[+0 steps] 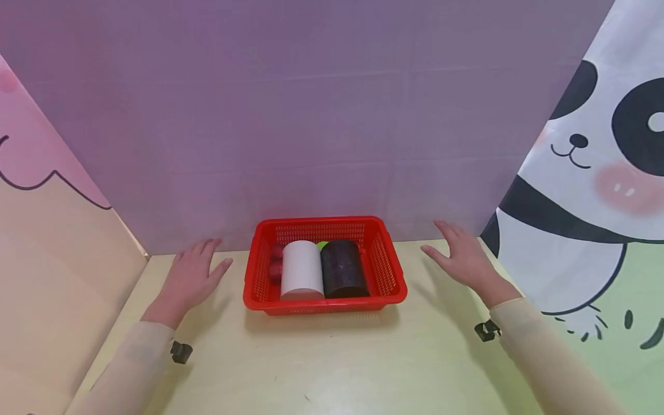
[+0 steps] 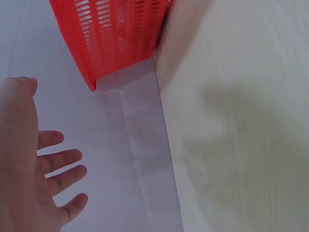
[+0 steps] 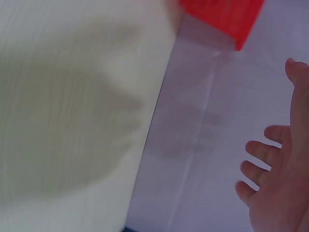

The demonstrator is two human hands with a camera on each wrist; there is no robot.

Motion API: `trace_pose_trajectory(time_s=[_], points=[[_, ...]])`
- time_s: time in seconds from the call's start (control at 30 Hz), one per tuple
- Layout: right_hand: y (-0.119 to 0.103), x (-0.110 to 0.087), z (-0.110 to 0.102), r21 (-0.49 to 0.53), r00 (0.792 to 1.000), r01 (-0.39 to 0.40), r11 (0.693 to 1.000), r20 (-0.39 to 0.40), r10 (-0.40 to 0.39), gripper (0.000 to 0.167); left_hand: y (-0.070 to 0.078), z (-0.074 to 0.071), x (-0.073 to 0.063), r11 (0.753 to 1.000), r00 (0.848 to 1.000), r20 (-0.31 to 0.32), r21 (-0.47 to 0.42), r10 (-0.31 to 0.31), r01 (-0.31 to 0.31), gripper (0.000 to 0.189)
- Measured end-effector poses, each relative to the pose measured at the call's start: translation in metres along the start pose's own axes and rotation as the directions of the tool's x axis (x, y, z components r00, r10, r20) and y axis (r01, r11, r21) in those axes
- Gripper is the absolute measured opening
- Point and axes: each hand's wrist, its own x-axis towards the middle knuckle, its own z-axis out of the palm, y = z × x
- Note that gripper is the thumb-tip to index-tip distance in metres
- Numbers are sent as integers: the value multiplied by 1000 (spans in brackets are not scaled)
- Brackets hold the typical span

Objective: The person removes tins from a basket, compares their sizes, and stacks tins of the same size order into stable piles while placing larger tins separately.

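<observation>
A red plastic basket [image 1: 325,306] with slotted walls stands at the back of the table. Inside it lie a white cylinder [image 1: 302,268] and a black cylinder [image 1: 343,268], side by side. Dark red round things [image 1: 275,271] show at the left, and a bit of something bright green [image 1: 322,245] peeks out between the cylinders; both are partly hidden. To the left of the basket my left hand [image 1: 190,278] hovers with fingers spread, touching nothing. My right hand [image 1: 465,257] is held over the table on the other side, its fingers extended and apart from the basket.
The pale wooden table [image 1: 321,369] meets a purple cloth backdrop [image 1: 321,127] just behind the basket. A panda-printed panel [image 1: 586,190] rises at the right, and a pink and beige panel [image 1: 46,259] at the left.
</observation>
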Motion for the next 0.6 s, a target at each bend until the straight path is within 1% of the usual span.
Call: trace_pose_trajectory(time_s=[0.1,0.17,0.23,0.37,0.47,0.6], points=[[-7,-1,-3,152,997,-64,986,45,58,86,2,2,1,994,1000,-10,-113,8,-9,69],[-14,-2,-3,224,993,-101,969,79,85,85,3,3,0,984,1000,9,-178,12,-11,71],[-21,-2,-4,272,990,-121,955,101,96,84,5,4,-1,973,999,38,-230,11,-2,72],[-37,-1,-7,334,991,-115,935,102,85,81,16,3,-2,959,997,72,-283,13,8,72],[-50,2,-8,364,993,-100,926,98,68,79,24,1,-3,951,997,74,-310,17,7,71],[-64,5,-9,380,994,-81,922,94,48,75,31,2,-2,946,997,81,-325,18,9,75]])
